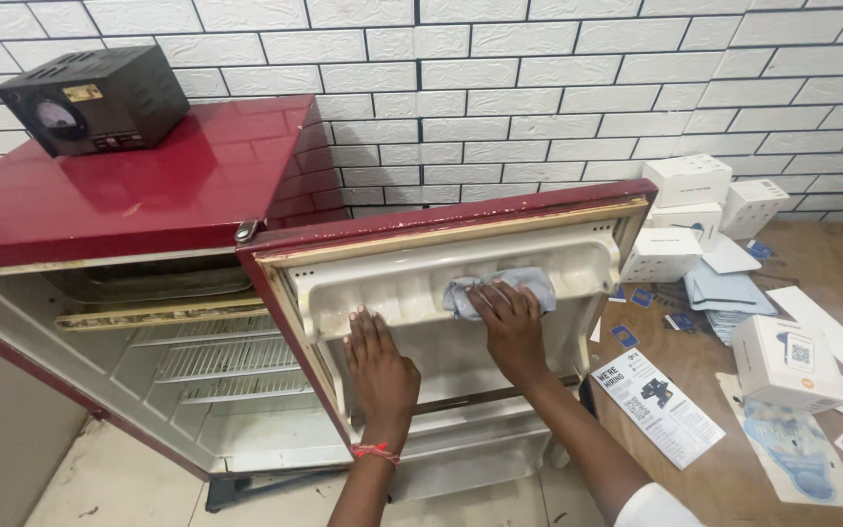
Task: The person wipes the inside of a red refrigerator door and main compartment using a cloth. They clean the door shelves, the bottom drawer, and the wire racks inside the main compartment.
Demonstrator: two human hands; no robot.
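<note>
From the head camera, the right hand (pixel 511 322) presses a pale blue cloth (pixel 500 289) against the top shelf (pixel 382 293) on the inside of the open fridge door (pixel 461 293), fingers flat and spread over the cloth. The left hand (pixel 380 366) lies flat on the door's inner panel just below that shelf, fingers straight and close together, holding nothing. White boxes (pixel 687 181) and leaflets (pixel 658 405) lie on the table (pixel 822 263) to the right.
</note>
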